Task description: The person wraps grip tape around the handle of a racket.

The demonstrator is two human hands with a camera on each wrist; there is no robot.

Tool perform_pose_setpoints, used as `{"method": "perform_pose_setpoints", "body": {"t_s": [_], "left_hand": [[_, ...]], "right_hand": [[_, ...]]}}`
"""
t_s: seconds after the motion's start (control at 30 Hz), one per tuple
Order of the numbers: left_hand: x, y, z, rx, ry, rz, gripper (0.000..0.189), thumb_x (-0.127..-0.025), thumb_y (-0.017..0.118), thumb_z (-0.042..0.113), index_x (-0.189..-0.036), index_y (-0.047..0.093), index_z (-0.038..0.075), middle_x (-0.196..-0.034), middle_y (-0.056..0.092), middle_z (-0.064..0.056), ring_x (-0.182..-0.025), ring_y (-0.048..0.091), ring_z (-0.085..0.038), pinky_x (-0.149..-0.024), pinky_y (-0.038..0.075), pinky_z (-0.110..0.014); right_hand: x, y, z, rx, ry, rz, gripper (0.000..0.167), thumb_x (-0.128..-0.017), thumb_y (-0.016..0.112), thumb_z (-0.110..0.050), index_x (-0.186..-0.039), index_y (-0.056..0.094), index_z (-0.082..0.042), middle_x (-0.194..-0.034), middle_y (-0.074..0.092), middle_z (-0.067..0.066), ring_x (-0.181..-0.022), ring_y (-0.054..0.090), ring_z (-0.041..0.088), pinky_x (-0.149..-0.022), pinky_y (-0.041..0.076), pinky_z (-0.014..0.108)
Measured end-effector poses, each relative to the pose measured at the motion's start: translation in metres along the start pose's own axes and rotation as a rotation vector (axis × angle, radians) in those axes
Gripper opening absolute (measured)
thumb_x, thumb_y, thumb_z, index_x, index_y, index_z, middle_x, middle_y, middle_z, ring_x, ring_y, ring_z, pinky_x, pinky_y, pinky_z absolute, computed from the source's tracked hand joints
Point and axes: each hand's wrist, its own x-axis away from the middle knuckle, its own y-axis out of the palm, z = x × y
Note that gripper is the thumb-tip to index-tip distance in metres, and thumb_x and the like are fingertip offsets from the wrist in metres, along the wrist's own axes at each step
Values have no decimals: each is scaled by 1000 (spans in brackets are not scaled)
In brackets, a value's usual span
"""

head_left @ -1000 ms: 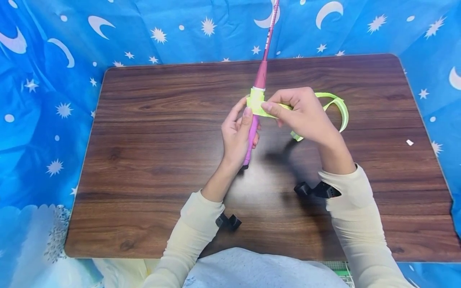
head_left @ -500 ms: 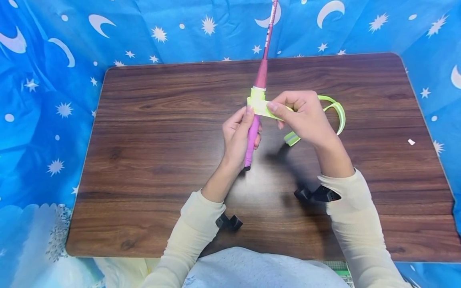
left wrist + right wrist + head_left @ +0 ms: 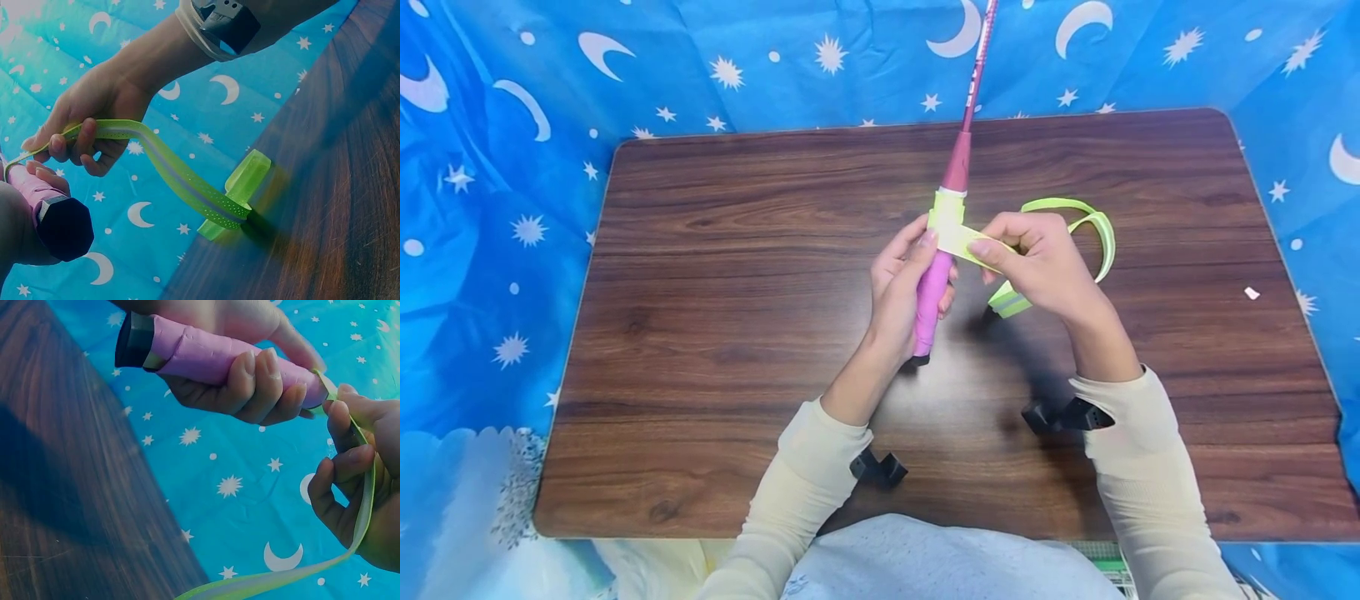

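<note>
Head view: against half a second ago, the badminton racket [image 3: 957, 162] leans slightly further right and sits nearer the person, and the yellow-green overgrip tape [image 3: 957, 241] slants more steeply. The left grip [image 3: 895, 283] is curled round the pink handle [image 3: 932, 292], above the table [image 3: 737, 292]; the right grip [image 3: 1048, 254] pinches the tape, whose loose length loops beyond it. Tape covers only the handle's upper end, so the wrapping looks at an early stage, the turning seemingly done with the racket too.

Curtained nook, blue starry drapes [image 3: 760, 92], wooden table [image 3: 737, 292]
</note>
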Motion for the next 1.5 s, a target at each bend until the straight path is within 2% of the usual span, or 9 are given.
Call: {"method": "perform_pose_setpoints", "body": {"t_s": [0.13, 0.37, 0.6, 0.8, 0.93, 1.0, 1.13, 1.37, 1.5], "left_hand": [[0, -1, -1, 20, 10, -12, 43, -105, 48, 8, -145, 46, -5, -63, 60, 3, -41, 47, -4, -37, 38, -16], [1, -5, -4, 48, -3, -105, 43, -108, 42, 12, -144, 44, -10, -65, 60, 3, -40, 45, -5, -35, 36, -17], [4, -6, -7, 70, -32, -151, 28, -111, 34, 23, -105, 58, 10, -67, 56, 4, -42, 44, -5, -37, 36, -18], [6, -7, -8, 84, -16, -175, 35, -111, 29, 27, -94, 57, 15, -66, 58, 6, -42, 45, -4, -37, 36, -19], [7, -8, -10, 78, -23, -162, 37, -111, 28, 27, -95, 58, 13, -64, 59, 6, -40, 45, -5, -36, 35, -20], [6, -7, -12, 28, 4, -129, 38, -112, 28, 28, -98, 58, 10, -63, 61, 7, -41, 47, -5, -36, 37, -20], [3, -4, -16, -152, 89, -6, 42, -113, 28, 29, -102, 57, 1, -65, 64, 5, -43, 54, -5, -40, 47, -21], [4, -4, -18, -269, 234, 113, 22, -110, 38, 14, -126, 43, -1, -89, 62, -44, -45, 55, -5, -41, 48, -21], [2, -6, -16, -286, 323, 106, 30, -106, 45, 6, -134, 43, -7, -76, 65, -24, -44, 50, -6, -39, 43, -21]], "right_hand": [[-3, 0, 3, 4, 14, -40, 36, -92, 62, 12, -73, 69, -18, -55, 61, -11, -36, 36, 4, -33, 26, 22], [-12, 1, 8, 26, 50, -61, 30, -91, 66, 10, -72, 71, -13, -56, 59, -13, -40, 39, 2, -37, 32, 18], [-23, 3, 13, -166, 47, -36, 14, -82, 85, -26, -89, 73, -21, -71, 66, -13, -39, 42, 2, -35, 31, 16], [-33, 4, 21, -332, 11, -275, 41, -89, 78, -28, -127, 65, -18, -118, 74, -9, -57, 56, -2, -47, 42, 9], [-35, 3, 22, -359, -31, -374, 32, -95, 72, -21, -127, 68, -18, -118, 76, -8, -86, 71, -2, -73, 58, 10], [-34, 3, 22, -362, -50, -350, 28, -95, 72, -15, -123, 71, -16, -111, 78, -7, -104, 73, 5, -86, 60, 17], [-34, 5, 19, -245, -51, -255, 22, -93, 71, -3, -115, 73, 1, -100, 78, -9, -93, 74, 5, -82, 60, 17], [-33, 12, 8, -92, -15, -161, 26, -84, 65, 22, -110, 65, 22, -92, 76, -18, -77, 71, 1, -69, 59, 15], [-35, 15, 2, -10, -24, -111, 26, -83, 68, 19, -109, 68, 18, -91, 74, -23, -79, 71, -3, -69, 58, 13]]}}
